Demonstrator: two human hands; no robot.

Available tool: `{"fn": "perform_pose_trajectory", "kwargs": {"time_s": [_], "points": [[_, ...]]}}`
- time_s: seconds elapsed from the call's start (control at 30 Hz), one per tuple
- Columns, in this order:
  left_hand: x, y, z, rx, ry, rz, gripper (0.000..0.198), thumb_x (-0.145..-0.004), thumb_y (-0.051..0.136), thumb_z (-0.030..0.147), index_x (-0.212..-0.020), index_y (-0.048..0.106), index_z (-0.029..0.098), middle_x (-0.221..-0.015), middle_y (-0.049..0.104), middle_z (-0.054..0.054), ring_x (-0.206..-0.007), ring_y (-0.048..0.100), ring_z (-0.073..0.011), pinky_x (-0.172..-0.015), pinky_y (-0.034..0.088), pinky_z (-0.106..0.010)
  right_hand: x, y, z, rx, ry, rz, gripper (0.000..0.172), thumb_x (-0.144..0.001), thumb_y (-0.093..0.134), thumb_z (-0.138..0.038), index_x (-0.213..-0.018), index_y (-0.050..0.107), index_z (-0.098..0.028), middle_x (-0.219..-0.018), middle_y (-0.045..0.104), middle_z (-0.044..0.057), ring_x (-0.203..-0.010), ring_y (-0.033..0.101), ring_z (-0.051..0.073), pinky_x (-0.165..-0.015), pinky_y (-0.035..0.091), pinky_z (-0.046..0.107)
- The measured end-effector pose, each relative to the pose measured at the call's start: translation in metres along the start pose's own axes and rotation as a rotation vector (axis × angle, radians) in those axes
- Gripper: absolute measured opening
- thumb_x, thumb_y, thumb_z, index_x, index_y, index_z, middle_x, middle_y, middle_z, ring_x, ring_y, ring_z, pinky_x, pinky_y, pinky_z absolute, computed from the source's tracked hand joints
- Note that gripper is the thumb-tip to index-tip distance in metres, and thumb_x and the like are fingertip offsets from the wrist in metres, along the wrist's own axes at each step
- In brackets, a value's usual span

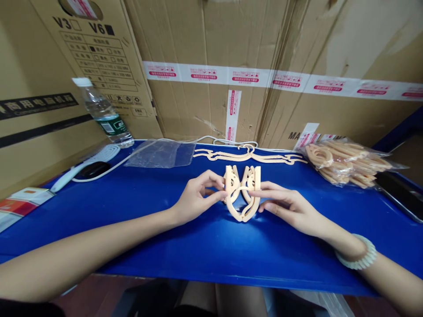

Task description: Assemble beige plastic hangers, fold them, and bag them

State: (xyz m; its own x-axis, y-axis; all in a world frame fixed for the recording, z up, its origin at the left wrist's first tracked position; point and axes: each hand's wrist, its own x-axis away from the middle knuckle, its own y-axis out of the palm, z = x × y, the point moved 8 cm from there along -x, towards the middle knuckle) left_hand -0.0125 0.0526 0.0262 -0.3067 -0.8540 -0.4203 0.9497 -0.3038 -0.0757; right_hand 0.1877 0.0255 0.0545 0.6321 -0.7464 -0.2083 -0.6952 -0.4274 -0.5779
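Loosely curled, left hand (200, 196) pinches hanger (257, 180).

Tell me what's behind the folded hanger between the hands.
Behind the folded hanger, at least one opened-out hanger lies on the blue table, with cardboard beyond. Whatever the folded hanger covers directly behind itself cannot be seen.

A clear plastic bottle with a white cap and green label (110, 125) stands before brown cardboard boxes (198, 39) crossed by white-and-red tape (224, 75). Near it lie a pale long-handled hairbrush (101, 154), a black rounded object (94, 169) and a thin white cable (114, 170). A glossy black rectangular device (401, 193) lies at the right.
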Motion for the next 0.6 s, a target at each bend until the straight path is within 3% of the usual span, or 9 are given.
{"fn": "perform_pose_trajectory", "kwargs": {"time_s": [0.1,0.27,0.4,0.6], "points": [[0.001,0.004,0.001,-0.072,0.028,-0.069,0.012,-0.087,0.072,0.023,-0.094,0.068,0.014,-0.111,0.072,-0.01,-0.093,0.074,-0.0194,-0.074,0.066,-0.029,0.0,-0.002,0.001,-0.004,0.007,0.026,0.035,-0.099,0.06,-0.04,-0.132,0.069,-0.032,-0.135,0.062,0.008,-0.122,0.062,0.025,-0.106,0.049,0.043],[0.004,0.016,0.008,-0.095,0.115,-0.239,0.032,-0.093,0.065,0.02,-0.126,0.068,0.019,-0.144,0.059,-0.013,-0.127,0.063,-0.0267,-0.099,0.061,-0.04,0.0,-0.001,0.002,-0.045,0.007,0.037,0.038,-0.099,0.06,-0.037,-0.136,0.066,-0.032,-0.134,0.061,0.008,-0.118,0.064,0.023,-0.096,0.056,0.037],[0.008,0.023,0.007,-0.095,0.1,-0.338,0.044,-0.094,0.063,0.017,-0.138,0.062,0.024,-0.156,0.047,-0.013,-0.132,0.059,-0.0283,-0.099,0.061,-0.038,0.002,-0.001,0.002,-0.039,0.021,0.045,0.038,-0.097,0.062,-0.037,-0.135,0.067,-0.031,-0.14,0.058,0.009,-0.125,0.061,0.024,-0.098,0.057,0.038],[0.008,0.019,0.001,-0.075,0.041,-0.316,0.047,-0.095,0.064,0.02,-0.142,0.059,0.027,-0.157,0.044,-0.013,-0.12,0.066,-0.0245,-0.098,0.062,-0.039,0.003,-0.003,0.002,0.018,0.019,0.06,0.039,-0.097,0.063,-0.04,-0.135,0.067,-0.029,-0.146,0.059,0.009,-0.143,0.046,0.03,-0.11,0.049,0.047]]}}
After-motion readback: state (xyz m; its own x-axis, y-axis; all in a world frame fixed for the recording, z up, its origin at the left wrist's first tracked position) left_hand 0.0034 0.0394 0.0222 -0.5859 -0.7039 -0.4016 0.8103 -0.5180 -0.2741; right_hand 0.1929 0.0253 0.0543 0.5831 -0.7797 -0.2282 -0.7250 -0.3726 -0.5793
